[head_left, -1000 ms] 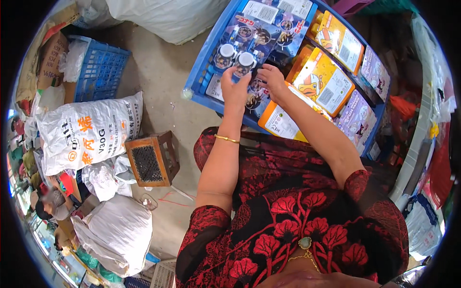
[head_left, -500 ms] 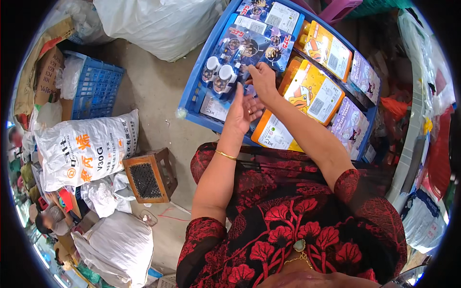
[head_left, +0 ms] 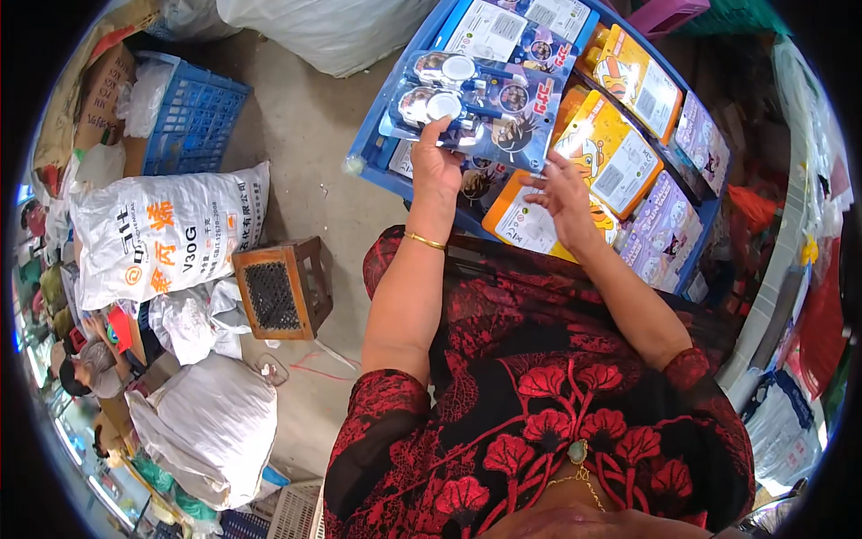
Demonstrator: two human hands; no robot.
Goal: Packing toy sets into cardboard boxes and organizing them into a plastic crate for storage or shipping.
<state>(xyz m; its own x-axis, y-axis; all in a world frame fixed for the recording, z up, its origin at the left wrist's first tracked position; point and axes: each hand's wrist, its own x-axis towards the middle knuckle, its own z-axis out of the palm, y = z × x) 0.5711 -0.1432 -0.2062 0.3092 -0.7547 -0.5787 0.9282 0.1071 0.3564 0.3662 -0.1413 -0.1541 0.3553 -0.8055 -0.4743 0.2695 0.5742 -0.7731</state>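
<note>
My left hand (head_left: 437, 169) grips the near edge of a dark blue blister pack (head_left: 530, 126), with its index finger stretched over the front. Under the clear plastic are two toys with round silver-white heads and dark straps or handles. The pack tilts over the blue crate (head_left: 364, 148). My right hand (head_left: 567, 199) is at the pack's near right corner, fingers apart; whether a fingertip touches the card I cannot tell. Beneath that hand lie orange blister packs (head_left: 600, 135) with a cartoon duck, and purple packs (head_left: 663, 225) beside them. More blue packs (head_left: 489, 31) lie behind.
A blue basket (head_left: 193, 117) with plastic bags stands at the left. Below it are a stuffed white sack (head_left: 171, 225), a small wooden stool (head_left: 283, 287) and another pale sack (head_left: 211, 431). A pink plastic piece (head_left: 664, 16) sits beyond the crate.
The blue pack has turned and now lies across, its round-headed toys toward the left. My right hand has moved off it to the right and opened. My left hand has taken its near edge.
</note>
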